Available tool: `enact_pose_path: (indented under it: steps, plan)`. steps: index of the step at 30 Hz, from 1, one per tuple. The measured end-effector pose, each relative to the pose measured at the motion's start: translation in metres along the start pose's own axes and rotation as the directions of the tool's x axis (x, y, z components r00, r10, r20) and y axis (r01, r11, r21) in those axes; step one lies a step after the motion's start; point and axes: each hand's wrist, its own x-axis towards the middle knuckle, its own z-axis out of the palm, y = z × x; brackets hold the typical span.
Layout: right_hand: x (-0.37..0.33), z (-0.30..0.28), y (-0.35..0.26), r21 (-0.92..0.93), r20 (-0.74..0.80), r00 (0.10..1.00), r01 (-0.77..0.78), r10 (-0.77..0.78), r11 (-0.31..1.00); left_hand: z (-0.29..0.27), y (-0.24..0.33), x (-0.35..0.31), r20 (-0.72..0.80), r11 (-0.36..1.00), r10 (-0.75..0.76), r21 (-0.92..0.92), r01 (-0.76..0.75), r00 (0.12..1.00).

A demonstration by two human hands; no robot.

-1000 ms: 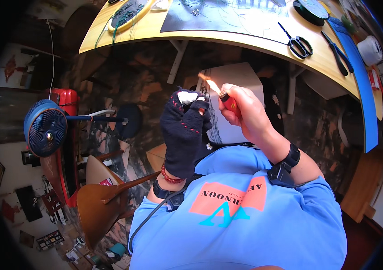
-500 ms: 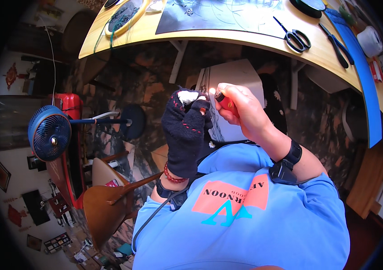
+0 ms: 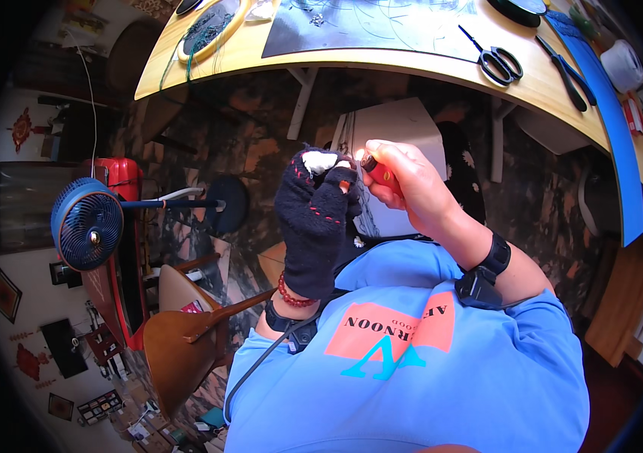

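My right hand is closed around a red lighter, thumb at its top. A small bright flame burns at the lighter's tip, close to the fingertips of my left hand. That hand wears a black fingerless glove with red stitching, and a white wrapping covers one finger. Its fingers are pinched together; what they hold, if anything, is too small to make out. Beneath both hands a white board rests on my lap, with dark thread-like strands along its left side.
Ahead, a wooden table bears a dark mat, black scissors, pliers and a yellow-rimmed tray of green strands. A blue fan stands at left, near a wooden chair.
The lighter's flame has come slightly closer to my left fingertips. Both hands otherwise keep almost the same pose, and the whole view has shifted a little.
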Motion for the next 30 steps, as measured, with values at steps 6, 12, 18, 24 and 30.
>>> enact_pose_path:
  steps: [6,12,18,24,30]
  plan:
    - [-0.002,-0.002,-0.004,0.007,-0.033,0.999,-0.020,0.020,1.000,-0.001,-0.002,-0.002,-0.010,0.999,0.033,0.016,-0.033,0.999]
    - [0.000,-0.013,-0.004,-0.003,-0.006,0.999,0.038,-0.038,0.999,0.000,0.003,0.000,0.002,0.999,-0.038,-0.035,0.038,0.999]
    - [0.000,-0.018,-0.006,0.046,-0.031,0.997,0.078,-0.076,0.996,0.004,0.007,0.001,-0.013,0.994,-0.043,-0.097,0.042,0.999]
    - [0.000,-0.019,-0.003,0.041,-0.062,0.973,0.224,-0.221,0.974,0.001,0.006,0.001,0.030,0.994,-0.042,-0.096,0.045,0.999]
    - [-0.003,-0.058,-0.047,-0.569,-0.019,0.598,0.652,-0.801,0.501,-0.007,0.008,-0.001,0.003,0.993,0.028,-0.112,-0.027,1.000]
